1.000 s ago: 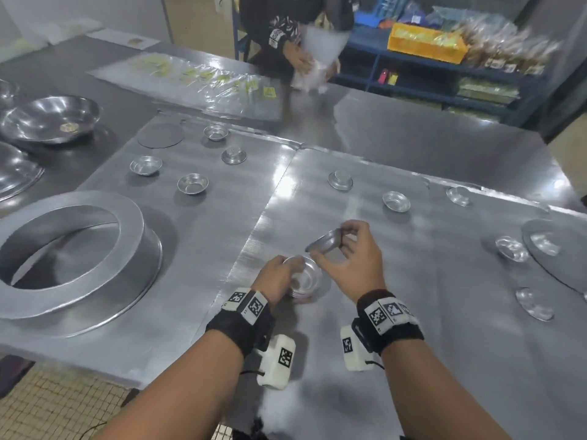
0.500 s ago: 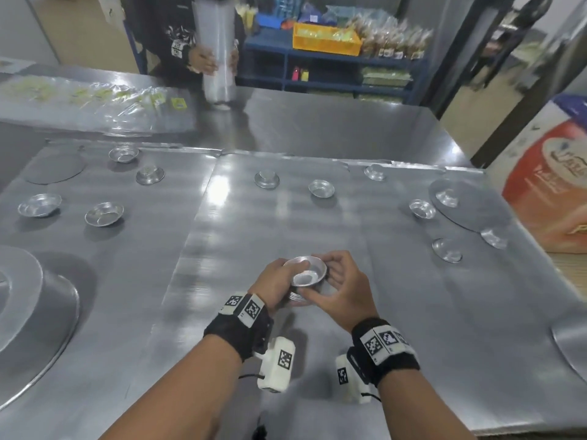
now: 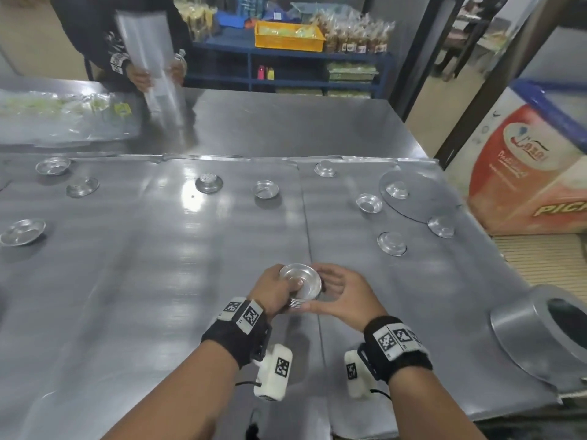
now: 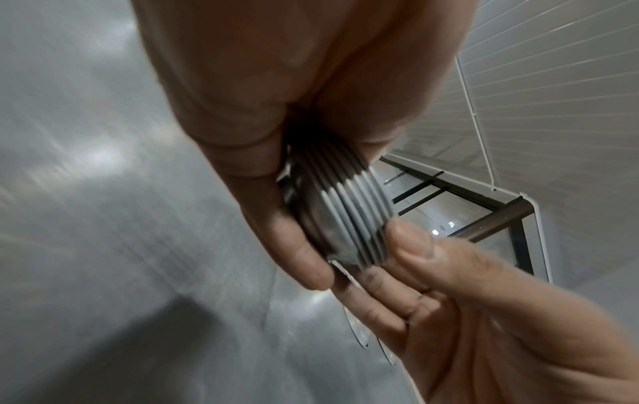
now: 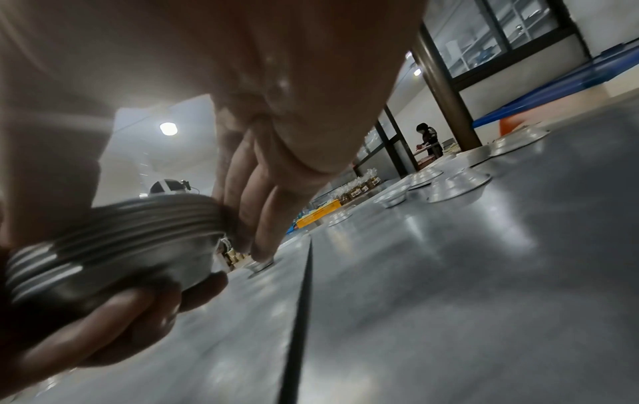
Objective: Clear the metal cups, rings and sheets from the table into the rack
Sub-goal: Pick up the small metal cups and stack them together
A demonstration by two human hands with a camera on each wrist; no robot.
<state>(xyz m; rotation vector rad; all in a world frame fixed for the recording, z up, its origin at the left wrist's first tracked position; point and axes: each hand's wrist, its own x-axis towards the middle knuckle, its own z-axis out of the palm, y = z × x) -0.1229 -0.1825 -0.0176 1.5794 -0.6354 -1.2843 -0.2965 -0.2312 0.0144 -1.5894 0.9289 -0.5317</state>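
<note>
Gathering step. Left hand [image 3: 273, 290] clamps the cup stack [image 3: 301, 285] above the bench [image 3: 158, 281]; right hand [image 3: 341, 295] rests beside it, fingers loose. Next, likely: right hand reaches for the cup [image 3: 391, 243] beyond the stack and nests it rim-up.

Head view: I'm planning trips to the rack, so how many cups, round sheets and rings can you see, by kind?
loose metal cups on the table: 10
stack of nested cups, gripped by the left hand: 1
round flat sheet: 1
large metal ring: 1
Total: 13
</note>
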